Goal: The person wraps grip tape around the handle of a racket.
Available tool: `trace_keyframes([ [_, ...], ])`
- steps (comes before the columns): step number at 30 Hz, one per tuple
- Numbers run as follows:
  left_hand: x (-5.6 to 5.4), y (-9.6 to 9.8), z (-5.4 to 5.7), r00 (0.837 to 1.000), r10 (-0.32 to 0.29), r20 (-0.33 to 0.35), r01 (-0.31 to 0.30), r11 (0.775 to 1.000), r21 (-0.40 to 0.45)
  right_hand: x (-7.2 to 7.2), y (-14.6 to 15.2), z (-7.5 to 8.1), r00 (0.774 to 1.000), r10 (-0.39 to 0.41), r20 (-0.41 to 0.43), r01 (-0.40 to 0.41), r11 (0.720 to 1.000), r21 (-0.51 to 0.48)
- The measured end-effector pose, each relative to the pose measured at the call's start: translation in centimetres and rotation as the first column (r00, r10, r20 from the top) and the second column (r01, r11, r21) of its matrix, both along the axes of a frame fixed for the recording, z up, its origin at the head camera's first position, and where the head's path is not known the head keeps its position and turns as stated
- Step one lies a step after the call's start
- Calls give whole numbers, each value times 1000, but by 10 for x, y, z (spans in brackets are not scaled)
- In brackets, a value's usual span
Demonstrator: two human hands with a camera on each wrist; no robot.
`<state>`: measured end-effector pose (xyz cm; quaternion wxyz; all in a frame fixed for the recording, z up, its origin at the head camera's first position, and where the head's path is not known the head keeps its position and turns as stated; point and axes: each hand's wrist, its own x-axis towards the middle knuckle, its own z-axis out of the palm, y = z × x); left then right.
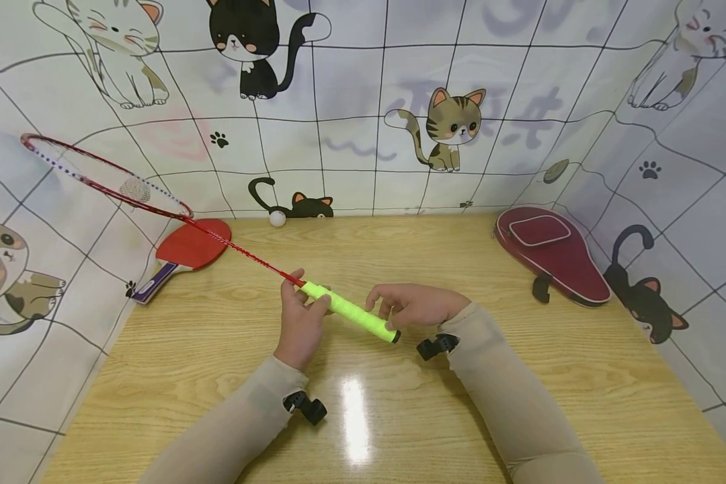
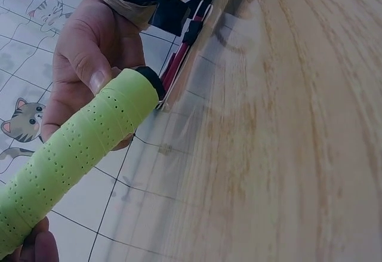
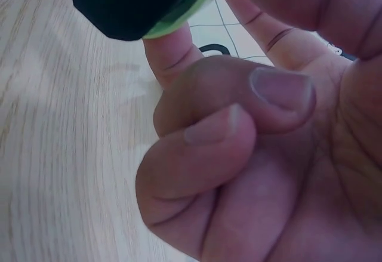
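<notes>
A red badminton racket [image 1: 242, 251] with a neon-yellow wrapped handle [image 1: 353, 313] is held slantwise above the table, its head toward the upper left. My left hand [image 1: 301, 328] grips the top of the handle near the shaft, thumb on the near side. At the butt end, my right hand [image 1: 422, 306] pinches the handle between thumb and forefinger. The left wrist view shows the right thumb [image 2: 95, 74] on the perforated grip beside the black butt cap [image 2: 151, 82]. In the right wrist view, two other fingers [image 3: 197, 154] curl toward the palm below the cap.
A red table tennis bat [image 1: 196, 243] lies at the back left, partly under the racket head in view. One white ball [image 1: 277, 218] sits at the table's back edge. A dark red bat case [image 1: 550, 252] lies at the back right. Cat-patterned sheeting [image 1: 351, 148] surrounds the table.
</notes>
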<state>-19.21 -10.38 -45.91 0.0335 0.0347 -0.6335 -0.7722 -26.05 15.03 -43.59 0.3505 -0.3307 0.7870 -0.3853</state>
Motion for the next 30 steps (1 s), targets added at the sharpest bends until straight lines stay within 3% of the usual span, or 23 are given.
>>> trace_keyframes([
  [8, 0, -2, 0, 1000, 4, 6, -4, 1000, 22, 2, -4, 5, 1000, -6, 6, 6, 1000, 2],
  [18, 1, 0, 0, 1000, 21, -2, -21, 999, 26, 8, -2, 11, 998, -28, -65, 28, 1000, -2],
  [24, 1, 4, 1, 999, 29, -24, -28, 999, 43, 22, 0, 8, 993, -120, -12, 119, 991, -68],
  [30, 3, 8, 2, 999, 21, -36, -18, 997, 72, 43, -5, -1, 962, -260, 85, 271, 947, -170],
])
